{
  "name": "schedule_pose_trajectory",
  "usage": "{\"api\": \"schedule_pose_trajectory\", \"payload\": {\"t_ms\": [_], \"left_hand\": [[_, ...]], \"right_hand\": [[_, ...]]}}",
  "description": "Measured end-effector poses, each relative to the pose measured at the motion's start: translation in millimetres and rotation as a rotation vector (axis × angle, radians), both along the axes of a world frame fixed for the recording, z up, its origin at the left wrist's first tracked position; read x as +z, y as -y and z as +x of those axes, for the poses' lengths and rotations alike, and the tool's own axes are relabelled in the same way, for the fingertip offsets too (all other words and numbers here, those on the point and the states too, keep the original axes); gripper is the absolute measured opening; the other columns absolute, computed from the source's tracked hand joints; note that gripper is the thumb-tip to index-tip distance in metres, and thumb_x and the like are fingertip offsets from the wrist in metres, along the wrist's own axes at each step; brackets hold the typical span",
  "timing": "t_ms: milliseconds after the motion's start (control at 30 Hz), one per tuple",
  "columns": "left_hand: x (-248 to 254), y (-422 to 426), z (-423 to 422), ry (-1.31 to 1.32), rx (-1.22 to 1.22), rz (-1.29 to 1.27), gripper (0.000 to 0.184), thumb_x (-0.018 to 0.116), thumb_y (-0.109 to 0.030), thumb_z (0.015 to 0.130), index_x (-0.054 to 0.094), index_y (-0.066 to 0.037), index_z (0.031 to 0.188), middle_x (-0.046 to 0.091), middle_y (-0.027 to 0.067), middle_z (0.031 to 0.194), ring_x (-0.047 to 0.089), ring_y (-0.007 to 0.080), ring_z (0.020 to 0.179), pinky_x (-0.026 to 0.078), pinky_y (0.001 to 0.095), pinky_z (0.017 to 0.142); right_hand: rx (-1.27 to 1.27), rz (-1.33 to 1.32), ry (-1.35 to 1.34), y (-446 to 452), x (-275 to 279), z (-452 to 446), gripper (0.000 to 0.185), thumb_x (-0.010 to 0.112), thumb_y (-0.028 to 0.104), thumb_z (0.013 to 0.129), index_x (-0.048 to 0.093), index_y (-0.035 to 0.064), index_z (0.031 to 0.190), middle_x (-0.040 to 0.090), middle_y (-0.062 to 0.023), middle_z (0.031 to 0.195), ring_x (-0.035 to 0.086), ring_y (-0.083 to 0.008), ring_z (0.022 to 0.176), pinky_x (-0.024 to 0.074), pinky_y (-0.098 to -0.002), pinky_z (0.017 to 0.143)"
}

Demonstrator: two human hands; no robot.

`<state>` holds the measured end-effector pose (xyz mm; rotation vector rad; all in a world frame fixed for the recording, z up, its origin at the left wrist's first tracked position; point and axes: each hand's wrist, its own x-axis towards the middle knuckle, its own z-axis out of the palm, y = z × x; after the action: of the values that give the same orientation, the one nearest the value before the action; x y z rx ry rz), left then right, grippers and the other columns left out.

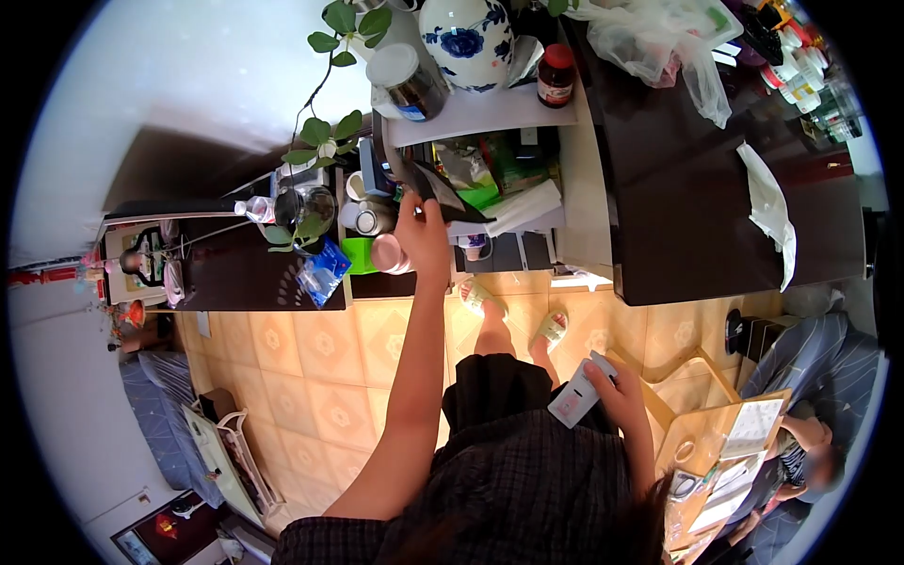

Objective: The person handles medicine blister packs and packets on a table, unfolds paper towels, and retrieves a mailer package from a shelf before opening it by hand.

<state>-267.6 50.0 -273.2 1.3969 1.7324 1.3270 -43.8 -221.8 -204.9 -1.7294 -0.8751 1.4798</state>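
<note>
My left hand reaches up to an open shelf compartment, its fingers closed on the edge of a dark, flat, thin thing whose kind I cannot make out. Behind that lie a green packet and a white sheet. Close by the left wrist stand a pink lidded container, a bright green box and a jar with a silver lid. Low at my right side, my right hand grips a white, flat, box-like thing with faint printing.
Above the compartment, a shelf holds a blue-and-white vase, a lidded jar and a red-capped bottle. Plastic bags lie on the dark cabinet. At lower right, a person is beside a wooden desk.
</note>
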Motion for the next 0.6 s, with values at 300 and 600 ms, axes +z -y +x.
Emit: {"api": "schedule_pose_trajectory", "payload": {"t_ms": [300, 600], "left_hand": [[-18, 59, -83, 1.222, -0.119, -0.249, 0.041, 0.049, -0.016, 0.083, 0.051, -0.007, 0.123, 0.057, 0.0061, 0.119, 0.053, 0.0228, 0.119, 0.040, 0.0387, 0.104], [5, 80, -101, 1.356, -0.153, -0.288, 0.067, 0.044, -0.023, 0.075, 0.044, -0.007, 0.140, 0.053, 0.0103, 0.139, 0.049, 0.0308, 0.129, 0.036, 0.0421, 0.111]], "right_hand": [[0.053, 0.058, -0.047, -16, -21, -10, 0.034, 0.060, 0.027, 0.096, 0.065, -0.0055, 0.090, 0.065, -0.0091, 0.071, 0.059, -0.0109, 0.068, 0.0466, -0.0290, 0.063], [0.121, 0.015, -0.098, -33, -26, -22, 0.035, 0.062, 0.030, 0.096, 0.067, -0.0044, 0.090, 0.067, -0.0080, 0.074, 0.059, -0.0119, 0.070, 0.0473, -0.0289, 0.065]]}}
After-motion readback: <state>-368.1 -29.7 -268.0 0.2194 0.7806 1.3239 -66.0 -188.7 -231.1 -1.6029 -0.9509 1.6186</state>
